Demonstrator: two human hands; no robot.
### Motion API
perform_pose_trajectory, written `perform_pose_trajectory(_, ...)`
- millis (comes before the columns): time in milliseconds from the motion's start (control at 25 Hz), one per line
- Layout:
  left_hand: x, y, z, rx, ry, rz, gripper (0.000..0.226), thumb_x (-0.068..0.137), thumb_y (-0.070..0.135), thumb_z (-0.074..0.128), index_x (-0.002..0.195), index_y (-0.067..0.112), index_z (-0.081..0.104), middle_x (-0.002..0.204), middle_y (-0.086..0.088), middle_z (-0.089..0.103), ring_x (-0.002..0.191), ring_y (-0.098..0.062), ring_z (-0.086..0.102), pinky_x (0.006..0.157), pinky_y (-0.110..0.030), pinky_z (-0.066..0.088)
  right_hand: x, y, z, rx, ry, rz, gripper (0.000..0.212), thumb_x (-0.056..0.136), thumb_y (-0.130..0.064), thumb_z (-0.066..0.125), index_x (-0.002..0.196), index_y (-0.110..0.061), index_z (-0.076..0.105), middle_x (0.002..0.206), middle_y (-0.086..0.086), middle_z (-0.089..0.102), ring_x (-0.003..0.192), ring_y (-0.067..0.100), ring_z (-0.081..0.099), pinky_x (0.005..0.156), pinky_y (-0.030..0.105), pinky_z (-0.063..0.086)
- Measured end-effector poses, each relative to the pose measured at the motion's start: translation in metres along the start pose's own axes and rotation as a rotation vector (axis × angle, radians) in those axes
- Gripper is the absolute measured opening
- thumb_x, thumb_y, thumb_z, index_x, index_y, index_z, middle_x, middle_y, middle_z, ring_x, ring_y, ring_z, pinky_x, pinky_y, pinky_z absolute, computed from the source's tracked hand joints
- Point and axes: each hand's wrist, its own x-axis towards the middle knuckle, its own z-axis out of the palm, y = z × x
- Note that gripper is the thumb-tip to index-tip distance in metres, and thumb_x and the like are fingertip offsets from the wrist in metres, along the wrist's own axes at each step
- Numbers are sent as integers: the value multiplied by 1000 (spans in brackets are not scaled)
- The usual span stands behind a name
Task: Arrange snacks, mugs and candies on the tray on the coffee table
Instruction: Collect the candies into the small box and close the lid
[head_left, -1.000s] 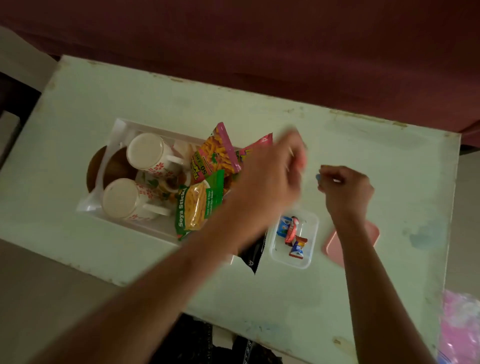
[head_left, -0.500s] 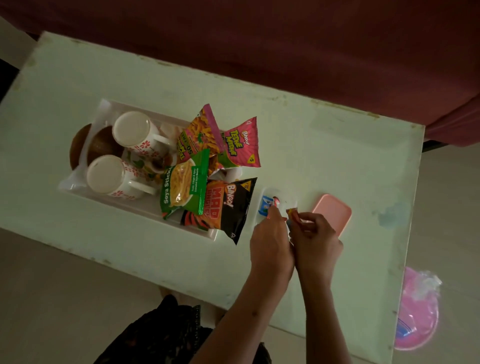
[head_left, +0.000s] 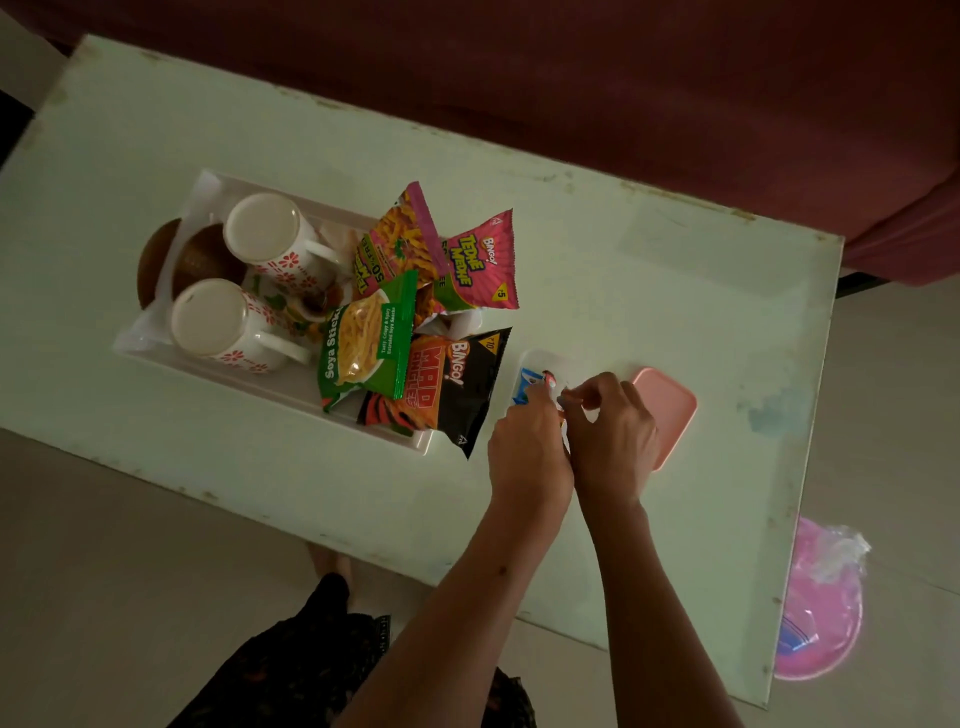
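A white tray (head_left: 208, 187) on the pale green coffee table (head_left: 597, 270) holds two upside-down floral mugs (head_left: 270, 244) (head_left: 218, 325) and several snack packets: pink Tedhe Medhe (head_left: 480, 265), green Soya Sticks (head_left: 366, 343), black Mad Angles (head_left: 452, 389). Right of the tray sits a small clear box (head_left: 535, 359) with wrapped candies (head_left: 525, 384). My left hand (head_left: 527, 447) and my right hand (head_left: 610, 434) are side by side over this box, fingertips pinched together on a small candy between them. A pink lid (head_left: 670, 410) lies just right of my right hand.
Two brown round items (head_left: 156, 260) sit at the tray's left end. A maroon sofa (head_left: 623, 78) runs behind the table. A pink plastic-wrapped object (head_left: 821, 613) lies on the floor past the table's right edge. My dark clothing (head_left: 301, 665) shows below.
My left hand came away from the snack packets down to the candy box. Both hands now meet over the box, pinching a candy. The camera view shifted.
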Motion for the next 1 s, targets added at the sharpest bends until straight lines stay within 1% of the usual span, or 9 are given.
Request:
perform_pose_trajectory(160,-6,-6,5,71,-68,82,35,96,23,42,128,8,43,123,-14,58,109,-26,59,93,-35,47,-5,2,-3,-44,-7,-17,9,81,-26,68,83,-19,72,100,4,60,74,26,60,57,25,35)
perform_pose_trajectory(320,-8,-10,9,256,-302,97,37,94,24,47,125,5,44,123,-15,59,109,-27,59,92,-35,47,-12,11,-10,-5,143,50,12,83,-26,68,92,-19,71,110,6,61,77,30,64,61,26,38)
perform_pose_trajectory(400,-9,-12,8,246,-237,89,42,91,26,53,126,4,44,122,-15,59,107,-28,61,88,-37,50,-9,18,-14,-44,195,145,24,81,-26,69,104,-17,67,117,9,57,92,33,62,67,32,43)
perform_pose_trajectory(480,-10,-13,9,198,-64,158,45,88,25,58,126,5,44,124,-16,57,109,-28,58,85,-39,52,-1,28,-16,-91,186,280,47,77,-30,72,119,-15,55,125,13,50,108,35,52,78,39,47)
perform_pose_trajectory(560,-11,-16,14,239,34,215,47,87,27,58,126,5,44,131,-17,50,118,-29,49,93,-40,47,8,35,-15,-137,109,429,74,71,-40,76,130,-12,40,132,17,40,116,38,44,88,46,46)
perform_pose_trajectory(640,-14,-23,22,285,9,208,49,90,35,51,129,7,41,145,-17,34,132,-32,31,105,-42,34,13,38,-11,-174,23,523,90,66,-48,78,133,-12,30,134,19,34,118,39,40,91,49,44)
perform_pose_trajectory(840,-35,-45,36,289,-41,247,47,90,36,49,128,10,41,155,-19,-4,142,-34,-10,114,-46,15,10,44,-5,-194,-39,483,74,66,-41,78,126,-23,37,126,19,40,111,40,41,86,47,45)
perform_pose_trajectory(920,-47,-53,37,252,-75,248,51,89,30,53,133,12,35,154,-16,-13,141,-33,-11,115,-45,15,3,44,-12,-88,-24,506,78,63,-39,79,128,-27,38,124,19,41,109,39,42,82,42,43)
perform_pose_trajectory(1000,-60,-60,35,248,-76,261,57,83,27,61,133,12,37,154,-19,-5,142,-37,2,111,-46,24,-11,43,-19,49,9,536,83,61,-39,79,132,-29,37,123,20,44,109,39,44,83,38,41)
